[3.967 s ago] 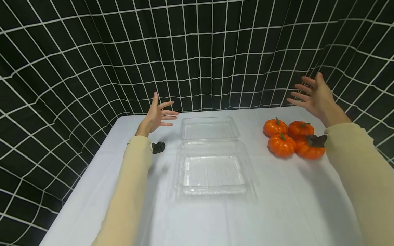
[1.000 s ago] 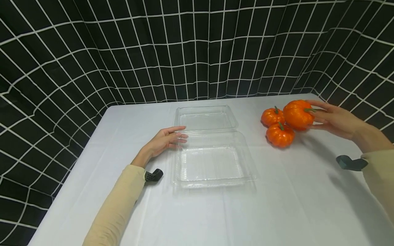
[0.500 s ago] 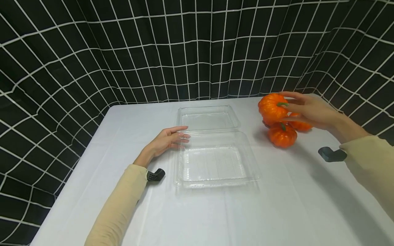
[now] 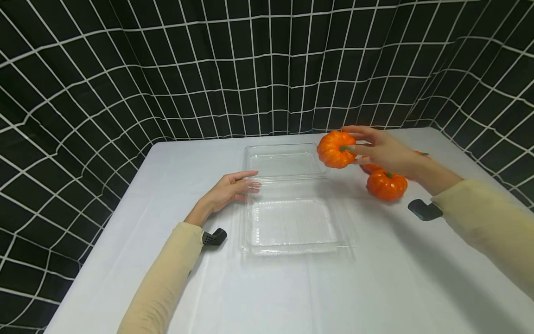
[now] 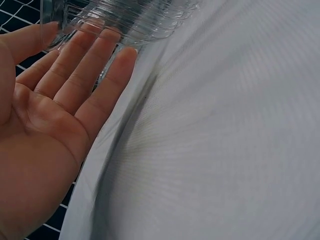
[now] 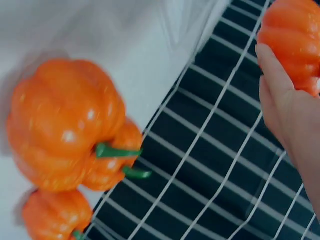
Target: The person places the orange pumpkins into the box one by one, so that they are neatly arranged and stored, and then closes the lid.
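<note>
In the head view my right hand (image 4: pixel 381 148) grips a small orange pumpkin (image 4: pixel 335 149) with a green stem, held up off the table near the right end of the clear container's lid. The right wrist view shows the held pumpkin (image 6: pixel 295 45) at its upper right, cut by the frame edge. My left hand (image 4: pixel 227 191) rests at the left side of the open clear plastic container (image 4: pixel 292 222), by the fold between lid (image 4: pixel 283 162) and base. Its fingers lie fairly straight against the plastic (image 5: pixel 145 25) in the left wrist view.
Three more pumpkins stand on the right: a front pumpkin (image 4: pixel 387 185) and two partly hidden by my right hand and forearm. A white cloth (image 4: pixel 271 297) covers the table. A black curtain (image 4: pixel 267 69) with white grid lines stands behind and at both sides.
My right hand has picked up a pumpkin from the group and carried it left to the lid's right end. Earlier, my left hand came down from the air to the container and has stayed there.
</note>
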Demonstrator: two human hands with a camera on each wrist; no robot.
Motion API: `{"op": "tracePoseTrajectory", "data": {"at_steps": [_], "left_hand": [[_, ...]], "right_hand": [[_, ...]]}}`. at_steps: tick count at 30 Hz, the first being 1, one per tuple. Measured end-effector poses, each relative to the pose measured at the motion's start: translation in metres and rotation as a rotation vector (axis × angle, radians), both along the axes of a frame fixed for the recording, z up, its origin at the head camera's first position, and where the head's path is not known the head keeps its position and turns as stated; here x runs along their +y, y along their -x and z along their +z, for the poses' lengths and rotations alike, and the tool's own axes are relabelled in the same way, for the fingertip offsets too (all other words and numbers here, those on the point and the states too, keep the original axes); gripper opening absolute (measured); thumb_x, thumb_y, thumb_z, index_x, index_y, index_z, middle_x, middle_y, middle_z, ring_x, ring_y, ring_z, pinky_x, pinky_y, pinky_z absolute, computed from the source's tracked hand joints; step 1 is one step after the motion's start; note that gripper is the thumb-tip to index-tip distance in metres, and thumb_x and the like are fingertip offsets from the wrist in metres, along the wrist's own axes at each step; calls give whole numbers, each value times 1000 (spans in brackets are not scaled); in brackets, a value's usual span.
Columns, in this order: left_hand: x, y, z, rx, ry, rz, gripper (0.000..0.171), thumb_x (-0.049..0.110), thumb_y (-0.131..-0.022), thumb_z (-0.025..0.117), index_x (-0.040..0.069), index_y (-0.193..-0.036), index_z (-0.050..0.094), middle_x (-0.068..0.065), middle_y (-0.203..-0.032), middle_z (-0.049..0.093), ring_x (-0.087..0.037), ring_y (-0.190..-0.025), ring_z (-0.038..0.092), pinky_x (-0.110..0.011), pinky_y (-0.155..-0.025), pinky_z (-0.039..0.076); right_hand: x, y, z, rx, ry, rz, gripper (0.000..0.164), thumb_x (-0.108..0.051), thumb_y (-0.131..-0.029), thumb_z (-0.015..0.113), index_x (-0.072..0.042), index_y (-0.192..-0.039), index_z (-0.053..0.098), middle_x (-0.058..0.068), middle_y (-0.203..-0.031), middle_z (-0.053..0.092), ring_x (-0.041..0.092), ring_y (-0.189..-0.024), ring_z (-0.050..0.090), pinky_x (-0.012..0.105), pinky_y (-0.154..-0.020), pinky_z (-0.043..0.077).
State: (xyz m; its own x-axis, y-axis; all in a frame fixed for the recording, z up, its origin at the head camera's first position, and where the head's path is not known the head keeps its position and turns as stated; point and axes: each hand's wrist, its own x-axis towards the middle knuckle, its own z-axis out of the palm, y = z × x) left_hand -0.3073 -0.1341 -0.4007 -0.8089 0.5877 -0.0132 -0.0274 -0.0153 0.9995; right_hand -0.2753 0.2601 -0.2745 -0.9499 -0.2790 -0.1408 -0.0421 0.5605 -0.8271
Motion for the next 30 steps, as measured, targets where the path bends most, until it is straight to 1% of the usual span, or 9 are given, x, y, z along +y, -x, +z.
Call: {"op": "tracePoseTrajectory", "data": {"at_steps": [1,2,4,6,8,11,18,22,30], "left_hand": [[0,0,0,-1,1,1,48,7,-101,46,-6,-144,32,-26,-127,55,-30,-110,59,-41,-85,52],[0,0,0,-1,2,4,48,7,-100,46,-6,-144,32,-25,-127,55,-29,-110,60,-41,-85,52],[0,0,-1,-5,0,11,48,7,-100,46,-7,-144,32,-25,-126,56,-29,-109,60,-40,-84,52],[0,-1,0,-10,-1,18,48,7,-100,47,-6,-144,32,-25,-126,56,-28,-109,60,-40,-84,53],[0,-2,0,-13,-2,22,48,6,-100,47,-6,-144,33,-26,-127,55,-29,-109,60,-40,-84,53],[1,-2,0,-17,5,29,48,7,-100,48,-5,-144,34,-26,-127,55,-30,-110,60,-40,-85,52],[2,0,1,-12,16,33,47,7,-99,48,-5,-144,35,-25,-127,55,-30,-109,60,-43,-86,52],[3,-1,2,-6,19,32,47,8,-99,48,-5,-143,36,-25,-127,55,-30,-109,60,-43,-87,51],[4,-2,1,-3,14,21,47,10,-100,47,-5,-143,35,-27,-129,53,-31,-110,60,-43,-86,52]], "right_hand": [[-5,0,0,18,-17,12,64,-41,-93,59,-29,-149,30,9,-150,29,32,-118,50,33,-76,52],[-11,0,-1,34,-22,28,64,-40,-93,59,-28,-149,31,10,-149,31,32,-118,49,32,-75,51],[-22,0,-3,60,-1,63,62,-35,-94,60,-24,-149,32,10,-148,34,31,-119,50,32,-77,52],[-33,0,-6,66,38,98,59,-27,-96,59,-20,-148,34,10,-146,36,31,-120,50,32,-83,52],[-43,0,-9,67,81,132,56,-18,-97,58,-16,-147,35,12,-145,37,32,-122,48,36,-88,51],[-57,-1,-15,73,96,169,53,-10,-96,57,-13,-146,38,13,-144,39,33,-123,47,38,-89,50],[-83,-4,-25,180,41,265,52,-5,-94,59,-7,-143,42,12,-141,42,34,-126,44,40,-91,49],[-98,-7,-32,238,34,295,50,-2,-92,60,-4,-140,46,13,-140,44,34,-125,45,41,-93,48],[-118,-11,-53,347,84,345,49,5,-87,65,1,-134,51,15,-135,51,30,-122,48,43,-102,40]]}}
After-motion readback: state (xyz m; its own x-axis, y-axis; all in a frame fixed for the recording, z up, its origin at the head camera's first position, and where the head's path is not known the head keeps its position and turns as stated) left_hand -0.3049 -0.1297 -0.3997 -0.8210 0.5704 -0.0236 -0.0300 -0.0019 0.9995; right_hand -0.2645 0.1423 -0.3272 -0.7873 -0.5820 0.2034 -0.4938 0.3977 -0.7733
